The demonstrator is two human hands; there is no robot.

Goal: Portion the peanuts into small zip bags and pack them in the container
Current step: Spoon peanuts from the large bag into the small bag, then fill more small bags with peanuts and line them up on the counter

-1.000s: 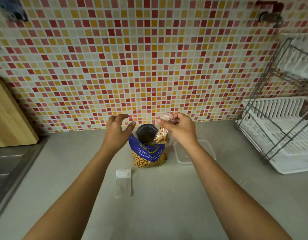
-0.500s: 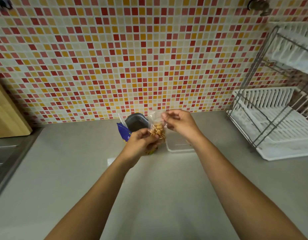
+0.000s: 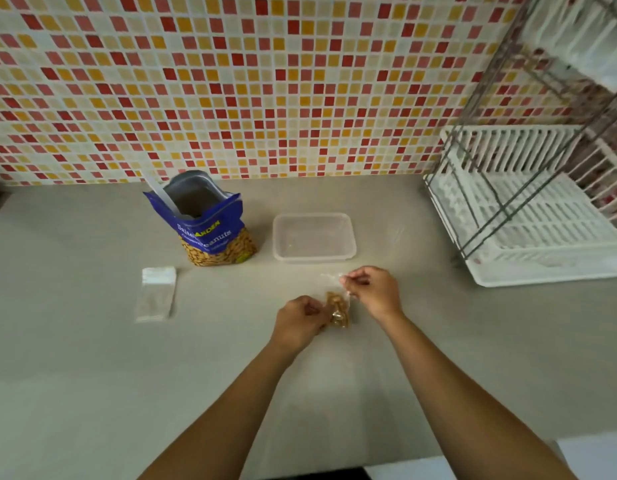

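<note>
- Stretching across the whole scene, the grey counter (image 3: pixel 92 375) runs back to a wall of red, orange and cream mosaic tiles (image 3: pixel 231 81).
- At the right edge stands a white dish rack (image 3: pixel 529 230) in a wire frame, well apart from the hands.
- Near the wall, the blue peanut bag (image 3: pixel 210 230) stands upright with its top open, a pale strip sticking up from its mouth.
- Just beside it to the right sits the clear plastic container (image 3: pixel 314 237), lid off.
- Left of the hands, apart from them, a stack of unfilled zip bags (image 3: pixel 156 297) lies flat.
- The right hand (image 3: pixel 373 291) pinches the top edge of a small zip bag (image 3: pixel 337 308).
- The left hand (image 3: pixel 298 318) is closed on that bag's other side, held between both hands in front of the container.
- Peanuts fill its lower part; whether it rests on the counter, I cannot tell.
</note>
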